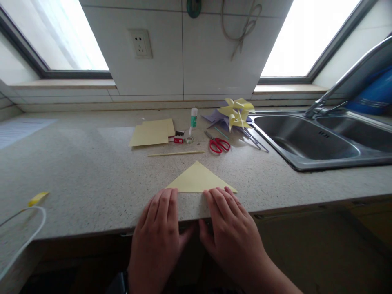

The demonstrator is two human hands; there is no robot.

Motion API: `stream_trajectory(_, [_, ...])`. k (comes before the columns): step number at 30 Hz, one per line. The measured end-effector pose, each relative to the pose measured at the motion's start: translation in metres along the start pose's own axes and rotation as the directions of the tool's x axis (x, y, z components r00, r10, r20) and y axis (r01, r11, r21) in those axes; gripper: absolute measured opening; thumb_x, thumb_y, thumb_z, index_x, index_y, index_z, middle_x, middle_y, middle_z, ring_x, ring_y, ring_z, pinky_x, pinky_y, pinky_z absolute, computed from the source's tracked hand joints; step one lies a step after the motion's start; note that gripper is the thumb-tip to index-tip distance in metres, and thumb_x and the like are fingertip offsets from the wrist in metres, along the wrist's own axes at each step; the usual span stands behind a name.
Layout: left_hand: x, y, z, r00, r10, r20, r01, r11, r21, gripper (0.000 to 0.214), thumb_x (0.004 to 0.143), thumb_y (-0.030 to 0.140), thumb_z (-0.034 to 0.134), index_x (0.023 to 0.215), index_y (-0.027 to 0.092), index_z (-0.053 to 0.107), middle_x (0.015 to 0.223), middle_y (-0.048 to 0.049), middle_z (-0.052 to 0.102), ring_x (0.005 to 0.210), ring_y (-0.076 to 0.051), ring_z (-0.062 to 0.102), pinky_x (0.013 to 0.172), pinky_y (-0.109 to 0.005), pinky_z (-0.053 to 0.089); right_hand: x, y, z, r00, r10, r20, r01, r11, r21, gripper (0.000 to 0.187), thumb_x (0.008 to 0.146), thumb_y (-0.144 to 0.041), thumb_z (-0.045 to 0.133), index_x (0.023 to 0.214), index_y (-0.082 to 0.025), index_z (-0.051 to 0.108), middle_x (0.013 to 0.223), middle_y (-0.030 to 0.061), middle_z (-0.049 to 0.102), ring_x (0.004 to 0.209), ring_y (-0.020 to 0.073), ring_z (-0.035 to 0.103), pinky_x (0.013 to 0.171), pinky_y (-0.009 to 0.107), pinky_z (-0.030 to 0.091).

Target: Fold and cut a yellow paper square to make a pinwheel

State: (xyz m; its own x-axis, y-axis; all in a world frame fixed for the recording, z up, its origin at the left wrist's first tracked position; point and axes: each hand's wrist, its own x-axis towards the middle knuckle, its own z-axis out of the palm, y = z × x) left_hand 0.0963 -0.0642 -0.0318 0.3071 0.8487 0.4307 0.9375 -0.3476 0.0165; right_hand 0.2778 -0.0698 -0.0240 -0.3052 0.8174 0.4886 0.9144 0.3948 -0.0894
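Observation:
A yellow sheet of paper [197,177], folded into a triangle, lies on the countertop with its point facing the wall. Its long folded edge runs along the near side. My left hand [159,232] rests its outstretched fingertips on the left end of that edge. On the right part of the same edge lie the fingertips of my right hand [229,220], its fingers also stretched out flat. Both thumbs hang below the front edge of the counter. Neither hand grips the paper. Just beyond the triangle is a thin pale stick [176,153].
Behind the stick are yellow paper squares [150,134], a small red box [179,137], a glue stick [194,117] and red-handled scissors [218,144]. Yellow and purple paper pinwheels [237,112] lie beside the steel sink [301,165]. A white cable [43,218] crosses the left side.

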Motion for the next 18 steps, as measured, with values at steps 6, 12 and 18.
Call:
stream_trajectory(6, [-0.01,-0.014,-0.004,1.0,0.011,0.019,-0.011,1.0,0.01,0.067,0.09,0.034,0.068,0.146,0.006,0.044,0.139,-0.0195,0.056,0.127,-0.035,0.053,0.108,-0.051,0.045,-0.012,0.022,-0.007,1.0,0.001,0.007,0.0,0.99,-0.138,0.048,0.091,-0.028,0.055,0.133,-0.004,0.058,0.131,0.0187,0.062,0.126,0.0358,0.055,0.108,0.052,0.049])
stream_trajectory(12, [-0.01,-0.015,-0.006,1.0,-0.009,0.012,0.009,1.0,0.016,0.065,0.091,0.038,0.066,0.144,0.007,0.046,0.138,-0.0195,0.057,0.126,-0.036,0.053,0.109,-0.053,0.044,-0.024,0.038,-0.013,0.999,0.022,0.027,-0.016,0.977,-0.211,0.05,0.093,-0.03,0.053,0.135,-0.004,0.055,0.131,0.0198,0.062,0.125,0.036,0.056,0.107,0.053,0.05])
stream_trajectory(18, [-0.011,-0.025,-0.015,0.999,-0.035,0.004,0.034,0.998,0.06,0.065,0.088,0.04,0.069,0.139,0.005,0.05,0.133,-0.021,0.06,0.123,-0.039,0.053,0.109,-0.057,0.042,-0.025,0.038,-0.014,0.999,0.03,0.02,-0.025,0.976,-0.216,0.049,0.091,-0.028,0.054,0.135,-0.005,0.056,0.131,0.0188,0.062,0.128,0.0374,0.054,0.109,0.055,0.048])
